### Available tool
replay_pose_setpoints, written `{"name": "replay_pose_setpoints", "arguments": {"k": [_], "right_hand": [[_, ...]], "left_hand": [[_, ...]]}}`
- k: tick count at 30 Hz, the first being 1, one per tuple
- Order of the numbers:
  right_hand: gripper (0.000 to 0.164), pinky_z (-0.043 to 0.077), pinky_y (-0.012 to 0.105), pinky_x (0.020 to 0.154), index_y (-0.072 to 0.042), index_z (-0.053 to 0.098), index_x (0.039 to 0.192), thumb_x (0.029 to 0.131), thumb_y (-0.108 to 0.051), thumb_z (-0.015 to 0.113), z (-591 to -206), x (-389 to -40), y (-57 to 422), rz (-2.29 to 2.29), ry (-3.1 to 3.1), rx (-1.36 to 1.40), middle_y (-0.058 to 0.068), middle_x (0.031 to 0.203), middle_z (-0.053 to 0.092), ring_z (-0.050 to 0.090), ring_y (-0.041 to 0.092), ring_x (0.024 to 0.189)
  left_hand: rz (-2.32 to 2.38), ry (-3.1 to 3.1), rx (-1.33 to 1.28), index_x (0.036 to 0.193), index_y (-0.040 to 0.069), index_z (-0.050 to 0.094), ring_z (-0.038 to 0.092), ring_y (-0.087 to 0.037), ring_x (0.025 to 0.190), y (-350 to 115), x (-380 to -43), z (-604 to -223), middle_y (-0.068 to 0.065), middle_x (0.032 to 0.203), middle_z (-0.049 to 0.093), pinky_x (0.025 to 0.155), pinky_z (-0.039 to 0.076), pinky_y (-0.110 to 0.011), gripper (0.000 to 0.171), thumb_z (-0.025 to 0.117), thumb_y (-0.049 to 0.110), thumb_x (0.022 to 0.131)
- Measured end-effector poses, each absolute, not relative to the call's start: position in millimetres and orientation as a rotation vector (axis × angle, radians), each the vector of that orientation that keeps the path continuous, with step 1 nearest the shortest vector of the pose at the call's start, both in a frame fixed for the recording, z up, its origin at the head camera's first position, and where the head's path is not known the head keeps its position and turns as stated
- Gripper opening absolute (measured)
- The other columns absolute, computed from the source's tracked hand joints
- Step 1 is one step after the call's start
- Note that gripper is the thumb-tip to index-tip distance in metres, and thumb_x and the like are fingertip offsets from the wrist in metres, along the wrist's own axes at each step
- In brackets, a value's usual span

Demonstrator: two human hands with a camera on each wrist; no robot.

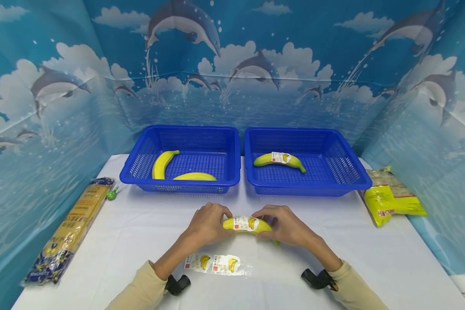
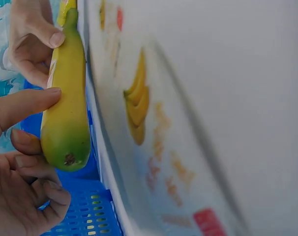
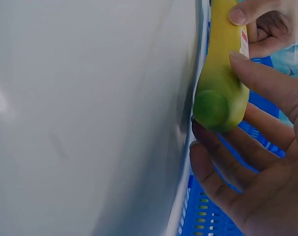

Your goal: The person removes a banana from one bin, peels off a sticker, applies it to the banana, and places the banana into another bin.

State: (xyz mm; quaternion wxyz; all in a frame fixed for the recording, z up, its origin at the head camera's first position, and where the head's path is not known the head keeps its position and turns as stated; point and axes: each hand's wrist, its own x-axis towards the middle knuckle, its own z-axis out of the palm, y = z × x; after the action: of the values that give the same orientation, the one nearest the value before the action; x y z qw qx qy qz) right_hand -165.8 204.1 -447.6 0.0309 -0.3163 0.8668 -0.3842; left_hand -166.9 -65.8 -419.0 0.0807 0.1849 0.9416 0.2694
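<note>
A yellow banana (image 1: 227,224) lies sideways between both hands, just in front of the baskets. On its upper side sits a white label (image 1: 242,223) with a banana picture. My left hand (image 1: 208,224) pinches the left end between thumb and fingers. At the other end, my right hand (image 1: 287,227) holds it the same way, with the stem tip showing below the fingers. The left wrist view has the greenish blunt end of the banana (image 2: 68,118) near the left thumb. A clear strip with two banana labels (image 1: 213,264) lies on the table by the left forearm.
Behind the hands, the left blue basket (image 1: 178,186) holds two unlabelled bananas; the right blue basket (image 1: 306,188) holds one labelled banana (image 1: 261,160). A long pasta packet (image 1: 71,228) lies at left beside a small green item (image 1: 111,193). A yellow bag (image 1: 391,199) lies at right.
</note>
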Motion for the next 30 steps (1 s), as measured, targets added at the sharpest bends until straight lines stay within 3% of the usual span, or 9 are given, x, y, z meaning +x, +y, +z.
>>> {"name": "replay_pose_setpoints", "arguments": {"k": [15,22,25,30], "right_hand": [[0.05,0.065,0.036,0.095,0.001,0.074,0.133,0.086,-0.003,0.091,-443,-167,210,-1.304,2.633,-0.888,0.014,0.126,0.077,0.075,0.033,0.112],[0.048,0.064,0.038,0.096,0.003,0.073,0.132,0.087,-0.003,0.09,-435,-167,220,-1.364,2.617,-0.882,0.017,0.128,0.076,0.074,0.038,0.116],[0.05,0.064,0.035,0.096,0.002,0.074,0.133,0.087,-0.002,0.09,-432,-166,226,-1.349,2.626,-0.832,0.015,0.128,0.076,0.073,0.036,0.117],[0.05,0.064,0.033,0.094,0.003,0.073,0.133,0.087,-0.002,0.089,-429,-165,236,-1.333,2.631,-0.801,0.018,0.128,0.076,0.073,0.038,0.117]], "left_hand": [[0.909,2.837,0.635,0.104,0.006,0.083,0.049,-0.015,0.07,-69,-172,-412,0.003,0.066,0.054,0.06,0.041,-0.027,0.034,0.098,0.024,0.079],[1.111,2.764,0.672,0.121,0.0,0.079,0.052,-0.008,0.059,-67,-174,-411,0.007,0.062,0.058,0.053,0.044,-0.023,0.044,0.092,0.026,0.088],[1.266,2.721,0.685,0.122,-0.002,0.077,0.059,-0.008,0.063,-65,-175,-411,0.006,0.07,0.066,0.057,0.051,-0.023,0.041,0.089,0.023,0.092],[1.473,2.644,0.667,0.119,0.0,0.078,0.075,-0.019,0.091,-61,-179,-412,-0.007,0.1,0.079,0.082,0.065,-0.031,0.03,0.083,0.019,0.096]]}}
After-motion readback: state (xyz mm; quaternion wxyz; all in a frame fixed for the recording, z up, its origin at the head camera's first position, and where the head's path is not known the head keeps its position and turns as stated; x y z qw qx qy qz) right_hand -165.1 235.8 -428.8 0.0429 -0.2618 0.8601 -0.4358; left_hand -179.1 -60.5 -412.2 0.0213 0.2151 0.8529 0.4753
